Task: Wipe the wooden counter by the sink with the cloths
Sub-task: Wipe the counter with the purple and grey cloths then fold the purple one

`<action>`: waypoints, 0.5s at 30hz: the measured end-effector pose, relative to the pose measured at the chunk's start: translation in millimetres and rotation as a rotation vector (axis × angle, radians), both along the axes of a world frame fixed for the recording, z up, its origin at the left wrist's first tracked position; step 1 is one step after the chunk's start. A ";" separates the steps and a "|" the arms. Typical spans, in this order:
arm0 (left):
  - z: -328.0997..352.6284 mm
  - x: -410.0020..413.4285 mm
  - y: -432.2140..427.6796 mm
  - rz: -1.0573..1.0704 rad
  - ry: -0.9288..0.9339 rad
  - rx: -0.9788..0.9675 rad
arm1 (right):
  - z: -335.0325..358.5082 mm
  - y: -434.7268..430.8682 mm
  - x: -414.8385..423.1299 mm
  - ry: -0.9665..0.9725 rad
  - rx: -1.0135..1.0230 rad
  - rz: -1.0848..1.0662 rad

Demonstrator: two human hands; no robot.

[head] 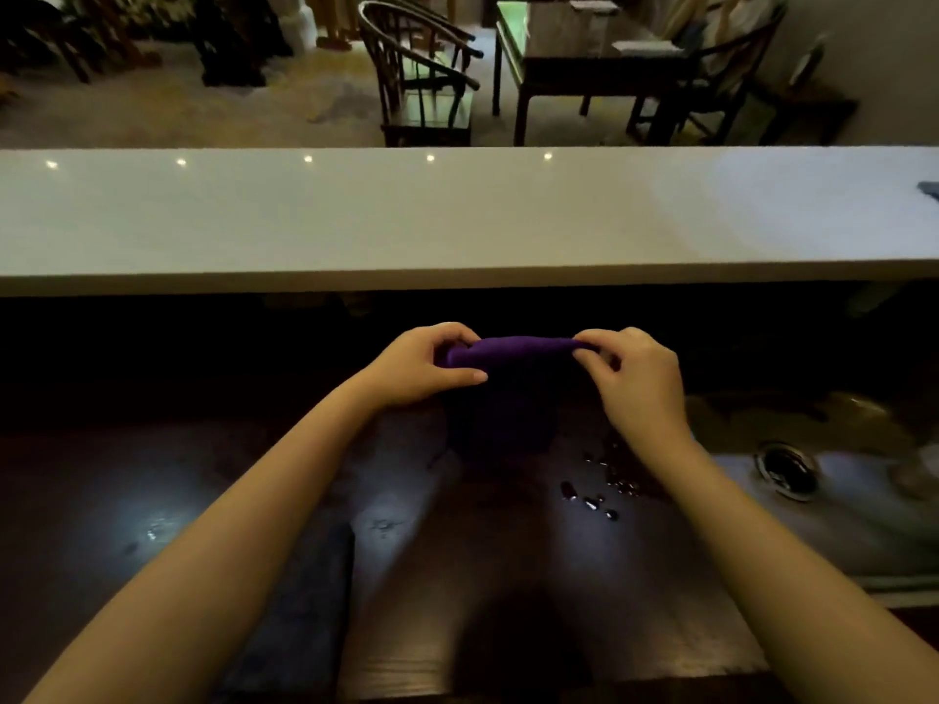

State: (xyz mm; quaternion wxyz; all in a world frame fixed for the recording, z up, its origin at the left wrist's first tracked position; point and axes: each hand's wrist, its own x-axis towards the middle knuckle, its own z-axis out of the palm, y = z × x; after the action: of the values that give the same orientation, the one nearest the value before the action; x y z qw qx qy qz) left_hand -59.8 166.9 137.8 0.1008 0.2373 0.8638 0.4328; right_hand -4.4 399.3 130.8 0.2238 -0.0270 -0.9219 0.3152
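The purple cloth (513, 348) is held in the air above the dark wooden surface (508, 576), slightly past frame centre toward 12 o'clock. The left hand (421, 365) pinches its left end and the right hand (635, 383) pinches its right end; the fingers (592, 348) of both hands are closed on the fabric, which is stretched between them with the rest hanging below.

Progress, as judged from this view: wiping of this patch is not complete. Water droplets (599, 492) lie on the wood at about 4 o'clock from the cloth, just beside the right forearm. The cloth is not in contact with the wood, so the step in hand appears to be folding or spreading it before a pass.

A second dark cloth (305, 602), possibly grey or blue in this dim light, lies flat on the wood at 7 o'clock, partly under the left forearm. The sink (838, 530) sits at 3 to 4 o'clock, with its drain (786, 470) visible. A raised white ledge (406, 221) spans the frame at 12 o'clock.

Obstructions: none stand on the wood near the droplets; the flat cloth covers part of the area left to wipe.
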 end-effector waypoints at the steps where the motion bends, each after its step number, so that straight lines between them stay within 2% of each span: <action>1: 2.3 1.7 11.4 -0.009 0.055 -0.026 | 2.5 10.0 4.4 0.000 -0.039 -0.015; 6: 12.9 11.9 61.2 -0.103 0.293 -0.123 | 11.3 57.7 19.8 -0.063 -0.298 -0.003; 10: 21.5 15.9 89.0 -0.148 0.311 -0.187 | 24.9 91.7 31.1 -0.168 -0.599 0.121; 12: 23.5 18.7 100.7 -0.159 0.306 -0.207 | 28.9 107.4 34.1 -0.241 -0.492 0.132; 15: 22.1 26.0 114.7 -0.134 0.273 -0.182 | 27.4 124.6 38.8 -0.266 -0.122 0.100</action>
State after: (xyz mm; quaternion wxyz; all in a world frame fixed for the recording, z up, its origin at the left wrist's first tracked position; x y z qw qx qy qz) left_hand -33.8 281.6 159.9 0.0323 0.3408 0.8874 0.3088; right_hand 34.4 523.8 158.2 0.0819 -0.0362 -0.9227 0.3749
